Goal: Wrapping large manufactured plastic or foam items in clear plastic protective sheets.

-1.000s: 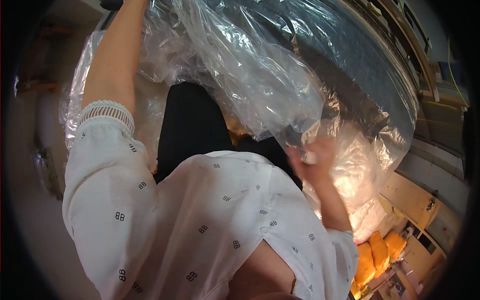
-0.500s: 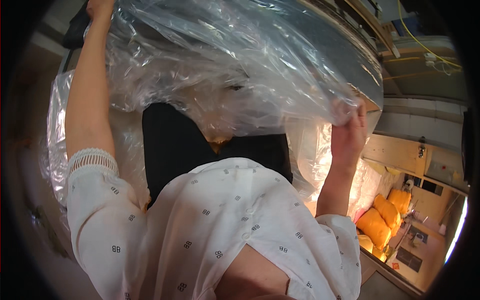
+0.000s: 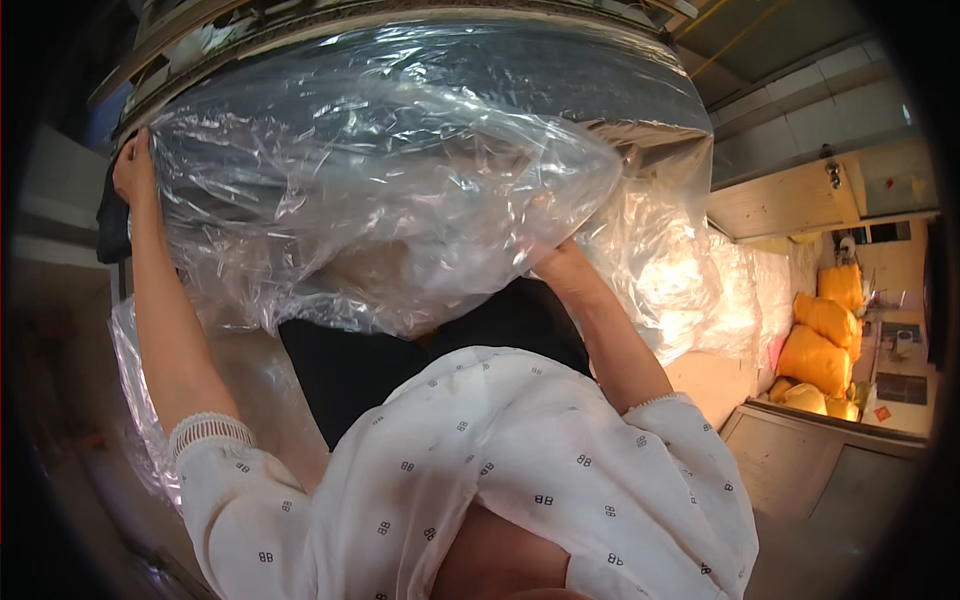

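A large, crumpled sheet of clear plastic film [image 3: 330, 190] spreads across the dark surface in front of me and hangs down over my lap. At its far left corner, my left hand [image 3: 133, 170] is closed on the film's edge with the arm stretched out. Nearer my body, my right hand [image 3: 548, 262] reaches in at the film's right part, bent inward from the wrist. Folds of film cover its fingers, so their grip is hidden. Just beyond that hand, the film bulges out in a loose, rounded fold.
Behind the film runs a long machine frame or rail [image 3: 400, 22]. More shiny plastic [image 3: 690, 280] hangs and lies to the right, brightly lit. Farther right are stuffed orange bags [image 3: 815, 360] and a pale wooden board [image 3: 785, 200]. A dark object [image 3: 112, 225] sits beside my left hand.
My right hand has moved inward and down toward my lap, its fingers now covered by film. My left hand still holds the film at the left. The view has shifted, showing more of the frame behind.
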{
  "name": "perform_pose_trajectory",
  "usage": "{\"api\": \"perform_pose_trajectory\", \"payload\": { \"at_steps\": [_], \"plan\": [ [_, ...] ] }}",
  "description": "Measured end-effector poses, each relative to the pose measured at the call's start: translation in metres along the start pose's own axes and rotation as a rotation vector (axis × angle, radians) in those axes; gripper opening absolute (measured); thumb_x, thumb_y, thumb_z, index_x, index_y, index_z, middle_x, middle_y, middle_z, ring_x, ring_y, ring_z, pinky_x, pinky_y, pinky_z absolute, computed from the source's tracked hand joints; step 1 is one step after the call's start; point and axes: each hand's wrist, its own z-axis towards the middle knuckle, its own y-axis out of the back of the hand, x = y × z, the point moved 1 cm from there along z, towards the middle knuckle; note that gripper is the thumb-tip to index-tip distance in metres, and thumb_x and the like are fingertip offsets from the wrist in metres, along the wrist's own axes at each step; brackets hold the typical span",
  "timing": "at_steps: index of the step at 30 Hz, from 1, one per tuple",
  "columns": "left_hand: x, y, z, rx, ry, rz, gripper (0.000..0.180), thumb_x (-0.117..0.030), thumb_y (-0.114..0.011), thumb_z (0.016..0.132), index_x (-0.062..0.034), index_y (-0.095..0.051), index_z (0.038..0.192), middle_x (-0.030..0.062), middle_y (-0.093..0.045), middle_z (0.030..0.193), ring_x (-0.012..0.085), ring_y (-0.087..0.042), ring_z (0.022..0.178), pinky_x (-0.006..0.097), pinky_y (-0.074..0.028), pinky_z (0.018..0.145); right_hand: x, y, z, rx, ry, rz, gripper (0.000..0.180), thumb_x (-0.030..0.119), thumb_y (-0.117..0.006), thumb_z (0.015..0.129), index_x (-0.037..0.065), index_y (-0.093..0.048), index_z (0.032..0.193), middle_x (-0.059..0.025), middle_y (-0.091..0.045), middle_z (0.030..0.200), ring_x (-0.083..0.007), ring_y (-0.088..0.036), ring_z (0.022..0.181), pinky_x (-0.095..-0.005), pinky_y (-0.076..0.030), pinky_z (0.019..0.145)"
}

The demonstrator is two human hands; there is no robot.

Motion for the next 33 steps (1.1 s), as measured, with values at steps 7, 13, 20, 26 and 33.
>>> {"api": "perform_pose_trajectory", "payload": {
  "at_steps": [7, 13, 20, 26, 33],
  "plan": [
    [-0.002, 0.01, -0.015, -0.03, -0.027, -0.134, 0.044, -0.048, -0.06, 0.08, -0.0072, -0.069, 0.094, 0.0092, -0.068, 0.089, 0.0233, -0.061, 0.084, 0.032, -0.044, 0.077, 0.161, 0.163, -0.034, 0.271, 0.588, 0.679, 0.036, 0.037, -0.05, 0.091, 0.003, -0.059, 0.102, -0.0063, -0.059, 0.092, -0.0199, -0.058, 0.075, -0.0355, -0.048, 0.075],
    [-0.012, 0.006, -0.017, -0.001, -0.057, -0.163, 0.044, -0.046, -0.061, 0.081, -0.0042, -0.068, 0.092, 0.0085, -0.067, 0.085, 0.0219, -0.06, 0.08, 0.032, -0.044, 0.074, 0.113, 0.202, -0.073, 0.087, 0.16, 0.015, 0.05, 0.032, -0.055, 0.087, -0.001, -0.045, 0.123, -0.0112, -0.053, 0.121, -0.0231, -0.051, 0.108, -0.0355, -0.043, 0.091],
    [0.011, 0.006, -0.007, 0.01, -0.046, -0.044, 0.043, -0.046, -0.059, 0.082, -0.0047, -0.068, 0.091, 0.0096, -0.067, 0.084, 0.0238, -0.062, 0.082, 0.033, -0.044, 0.074, 0.027, 0.155, -0.063, -0.536, 0.323, -0.917, 0.032, -0.001, -0.059, 0.073, 0.002, -0.062, 0.105, -0.0139, -0.063, 0.108, -0.0269, -0.057, 0.108, -0.0319, -0.045, 0.09],
    [-0.034, 0.004, -0.027, 0.185, -0.29, -0.067, 0.034, -0.036, -0.059, 0.086, -0.003, -0.066, 0.092, 0.0093, -0.065, 0.087, 0.0221, -0.06, 0.08, 0.032, -0.044, 0.074, 0.213, 0.362, -0.137, -1.285, 0.609, -1.635, 0.034, 0.002, -0.053, 0.082, 0.019, -0.064, 0.11, -0.0006, -0.068, 0.097, -0.0128, -0.063, 0.081, -0.0266, -0.049, 0.07],
    [-0.002, 0.002, -0.017, 0.005, -0.079, -0.009, 0.04, -0.041, -0.059, 0.084, -0.0026, -0.066, 0.093, 0.0093, -0.066, 0.085, 0.0234, -0.06, 0.078, 0.032, -0.044, 0.073, 0.31, 0.319, -0.049, -1.394, 0.97, -1.739, 0.027, 0.027, -0.064, 0.083, 0.005, -0.063, 0.1, -0.0116, -0.064, 0.098, -0.0253, -0.059, 0.096, -0.0325, -0.044, 0.081]
  ]
}}
